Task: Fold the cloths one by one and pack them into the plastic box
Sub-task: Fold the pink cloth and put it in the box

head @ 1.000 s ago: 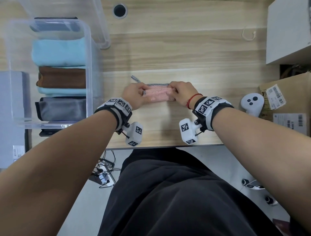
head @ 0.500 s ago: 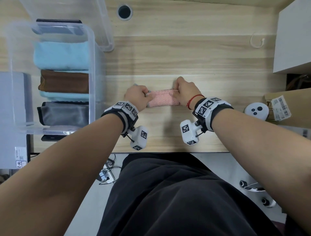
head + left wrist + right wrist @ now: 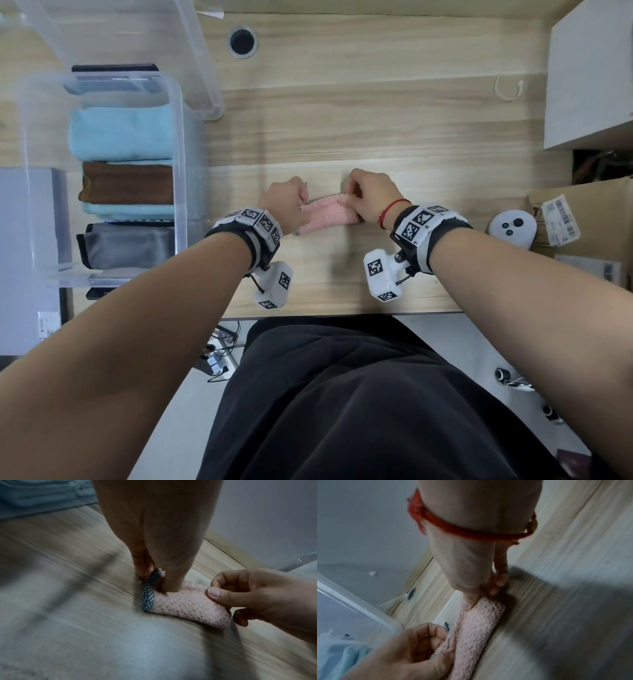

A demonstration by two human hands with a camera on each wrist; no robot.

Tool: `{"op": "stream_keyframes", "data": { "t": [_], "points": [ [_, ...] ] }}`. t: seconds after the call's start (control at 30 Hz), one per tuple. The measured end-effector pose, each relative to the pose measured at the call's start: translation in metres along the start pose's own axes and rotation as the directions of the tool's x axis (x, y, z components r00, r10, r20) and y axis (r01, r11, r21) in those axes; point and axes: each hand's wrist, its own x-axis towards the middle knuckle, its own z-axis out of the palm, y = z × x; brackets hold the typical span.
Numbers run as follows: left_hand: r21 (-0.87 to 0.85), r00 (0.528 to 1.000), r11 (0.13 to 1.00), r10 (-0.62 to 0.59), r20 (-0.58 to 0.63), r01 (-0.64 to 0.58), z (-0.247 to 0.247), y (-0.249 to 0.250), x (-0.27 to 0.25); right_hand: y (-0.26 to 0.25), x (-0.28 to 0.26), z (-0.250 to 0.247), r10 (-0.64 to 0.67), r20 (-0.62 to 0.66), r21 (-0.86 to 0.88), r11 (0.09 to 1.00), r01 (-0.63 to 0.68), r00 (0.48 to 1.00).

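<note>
A small pink cloth (image 3: 329, 216) with a black-and-white checked edge lies folded into a narrow strip on the wooden table (image 3: 376, 137). My left hand (image 3: 286, 205) pinches its left end, where the checked edge (image 3: 148, 595) curls up. My right hand (image 3: 368, 197) pinches the right end, thumb on top of the pink cloth (image 3: 477, 628). The clear plastic box (image 3: 180, 164) stands at the left and holds several folded cloths: light blue (image 3: 120, 133), brown (image 3: 128, 183) and grey (image 3: 125, 245).
The box's clear lid (image 3: 202, 58) leans behind it. A cable hole (image 3: 242, 40) is in the table at the back. A white cabinet (image 3: 589, 75), a cardboard box (image 3: 589, 226) and a white controller (image 3: 512, 228) stand at the right. The table's front edge is near my lap.
The cloth has been folded narrower, its checked far edge brought over. Both hands shifted slightly and still pinch its ends. The camera moved a little.
</note>
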Motion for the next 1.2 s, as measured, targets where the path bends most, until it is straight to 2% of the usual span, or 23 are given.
{"op": "stream_keyframes", "data": {
  "t": [0.1, 0.17, 0.27, 0.47, 0.6, 0.83, 1.0, 1.2],
  "points": [
    [0.069, 0.995, 0.998, -0.003, 0.101, -0.004, -0.004, 0.009, -0.003, 0.001, -0.013, -0.001, -0.021, 0.013, 0.021, 1.000, 0.020, 1.000],
    [0.159, 0.993, 0.986, 0.026, 0.119, -0.045, -0.013, 0.015, -0.007, 0.000, -0.017, -0.006, -0.031, -0.004, 0.043, 0.999, 0.031, 1.000],
    [0.178, 0.995, 0.981, 0.068, 0.077, -0.081, -0.038, 0.024, -0.020, -0.010, -0.019, -0.022, -0.072, -0.016, 0.015, 0.997, 0.072, 0.997],
    [0.154, 0.995, 0.986, 0.067, -0.071, -0.056, -0.099, 0.022, -0.058, -0.064, -0.012, -0.048, -0.194, -0.084, -0.012, 0.981, 0.194, 0.977],
    [0.075, 0.987, 0.997, 0.041, -0.158, -0.029, -0.135, -0.002, -0.084, -0.106, -0.008, -0.052, -0.272, -0.102, -0.011, 0.962, 0.272, 0.957],
    [0.079, 0.981, 0.996, 0.058, -0.184, -0.044, -0.191, -0.066, -0.120, -0.192, 0.004, -0.038, -0.341, -0.110, -0.032, 0.940, 0.339, 0.934],
    [0.108, 0.957, 0.990, 0.116, -0.266, -0.090, -0.231, -0.123, -0.124, -0.257, 0.019, -0.022, -0.301, -0.154, -0.044, 0.954, 0.298, 0.941],
    [0.100, 0.952, 0.994, 0.073, -0.296, -0.045, -0.260, -0.175, -0.097, -0.315, 0.045, 0.001, -0.216, -0.223, -0.069, 0.976, 0.206, 0.951]
  ]
}}
